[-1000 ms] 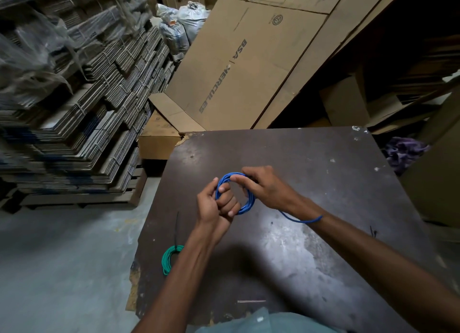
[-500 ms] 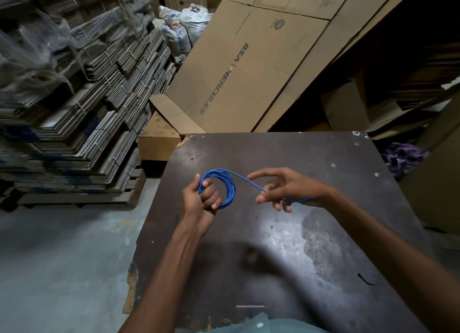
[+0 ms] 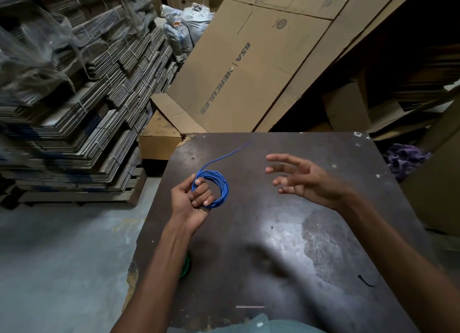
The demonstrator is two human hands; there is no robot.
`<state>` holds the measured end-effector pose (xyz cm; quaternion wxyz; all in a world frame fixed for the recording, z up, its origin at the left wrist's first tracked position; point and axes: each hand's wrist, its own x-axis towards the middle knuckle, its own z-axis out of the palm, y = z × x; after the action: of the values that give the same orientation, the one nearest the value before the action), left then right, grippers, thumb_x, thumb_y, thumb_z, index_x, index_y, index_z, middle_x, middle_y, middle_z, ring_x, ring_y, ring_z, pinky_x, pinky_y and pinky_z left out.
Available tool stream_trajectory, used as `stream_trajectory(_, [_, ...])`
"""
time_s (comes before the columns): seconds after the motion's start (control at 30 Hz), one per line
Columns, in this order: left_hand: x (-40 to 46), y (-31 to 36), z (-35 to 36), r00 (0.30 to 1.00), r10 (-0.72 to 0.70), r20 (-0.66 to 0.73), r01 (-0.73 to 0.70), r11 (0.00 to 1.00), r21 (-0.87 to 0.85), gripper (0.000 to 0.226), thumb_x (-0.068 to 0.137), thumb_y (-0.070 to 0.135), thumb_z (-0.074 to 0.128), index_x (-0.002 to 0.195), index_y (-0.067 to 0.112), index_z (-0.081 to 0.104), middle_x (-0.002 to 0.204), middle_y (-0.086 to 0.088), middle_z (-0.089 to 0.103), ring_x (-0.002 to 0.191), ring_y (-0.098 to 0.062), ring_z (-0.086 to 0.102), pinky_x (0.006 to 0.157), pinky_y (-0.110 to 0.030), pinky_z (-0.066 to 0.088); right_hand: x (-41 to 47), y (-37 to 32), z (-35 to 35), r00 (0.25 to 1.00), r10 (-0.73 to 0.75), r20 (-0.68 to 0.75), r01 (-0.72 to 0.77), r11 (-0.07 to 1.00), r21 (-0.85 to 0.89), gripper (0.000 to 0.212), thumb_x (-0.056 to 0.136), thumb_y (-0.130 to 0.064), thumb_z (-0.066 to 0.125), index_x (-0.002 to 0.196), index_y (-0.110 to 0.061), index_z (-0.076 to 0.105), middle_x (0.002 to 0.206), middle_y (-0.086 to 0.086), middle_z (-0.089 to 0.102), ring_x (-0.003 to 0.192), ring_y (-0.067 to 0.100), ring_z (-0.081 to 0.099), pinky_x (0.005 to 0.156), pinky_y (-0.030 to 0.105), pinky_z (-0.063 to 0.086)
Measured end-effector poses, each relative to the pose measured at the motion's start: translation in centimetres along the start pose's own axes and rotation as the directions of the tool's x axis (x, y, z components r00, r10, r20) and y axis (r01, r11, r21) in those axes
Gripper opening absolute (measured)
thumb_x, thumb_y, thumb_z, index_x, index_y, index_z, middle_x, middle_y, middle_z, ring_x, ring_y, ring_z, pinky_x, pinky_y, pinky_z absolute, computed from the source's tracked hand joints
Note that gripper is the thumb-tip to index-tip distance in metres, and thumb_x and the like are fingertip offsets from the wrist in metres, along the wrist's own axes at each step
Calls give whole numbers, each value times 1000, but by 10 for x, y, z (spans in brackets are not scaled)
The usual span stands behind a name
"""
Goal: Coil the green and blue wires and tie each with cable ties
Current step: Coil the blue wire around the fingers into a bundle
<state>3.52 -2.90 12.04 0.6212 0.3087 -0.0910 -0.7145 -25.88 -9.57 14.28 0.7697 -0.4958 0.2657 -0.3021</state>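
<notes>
Now, from where I sit, going item by item:
Left hand: my left hand (image 3: 191,203) is up over the left part of the table, fingers curled through the blue wire coil, thumb on the outside of the loops, gripping it firmly.
Blue wire: the blue wire (image 3: 220,187) is wound into a small round coil held in that fist above the table; one loose tail runs up and to the right from the top of the coil, its tip free in the air near the far edge.
Right hand: my right hand (image 3: 305,181) hovers to the right of the coil, well apart from it, fingers spread and reaching left, holding nothing.
Green wire: I catch only a sliver of the green wire (image 3: 185,266) on the table near its left edge, mostly hidden behind my left forearm; I cannot tell how it is bound.
Cable tie: a short black cable tie (image 3: 366,281) lies on the table at the near right, well apart from both hands.
Table: the dark, scuffed table (image 3: 311,233) carries a pale thin strip (image 3: 249,307) near my body; what that is I cannot tell.
Surroundings: flattened cardboard boxes (image 3: 239,66) lean behind the table, bundled cardboard stacks (image 3: 82,103) stand left, a purple cloth (image 3: 404,158) sits right.
</notes>
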Motion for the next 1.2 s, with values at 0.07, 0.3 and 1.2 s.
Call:
stream_trajectory(0.07, [1, 0, 0, 1000, -10, 5, 9, 1000, 21, 30, 96, 24, 39, 68, 16, 44, 41, 8, 24, 32, -7, 21, 41, -22, 23, 13, 5, 10, 979, -20, -203, 2, 996, -89, 31, 94, 1, 64, 124, -3, 63, 107, 17, 65, 82, 19, 67, 75, 29, 60])
stream_trajectory(0.3, [-1, -10, 8, 993, -100, 63, 94, 991, 93, 30, 96, 25, 40, 69, 15, 46, 41, 9, 23, 31, -6, 20, 40, -22, 22, 61, 41, 22, 868, 429, -249, -368, 894, 255, 68, 95, -62, 54, 127, -3, 64, 107, 16, 71, 76, 20, 64, 69, 31, 55])
stream_trajectory(1.2, [4, -7, -6, 997, 36, -64, -39, 998, -39, 29, 99, 21, 31, 78, 13, 48, 50, 5, 30, 40, -10, 26, 50, -25, 33, 24, 81, 20, 789, -469, -398, 184, 798, -574, 17, 97, -7, 66, 99, -19, 77, 90, -7, 78, 86, 4, 71, 80, 27, 54])
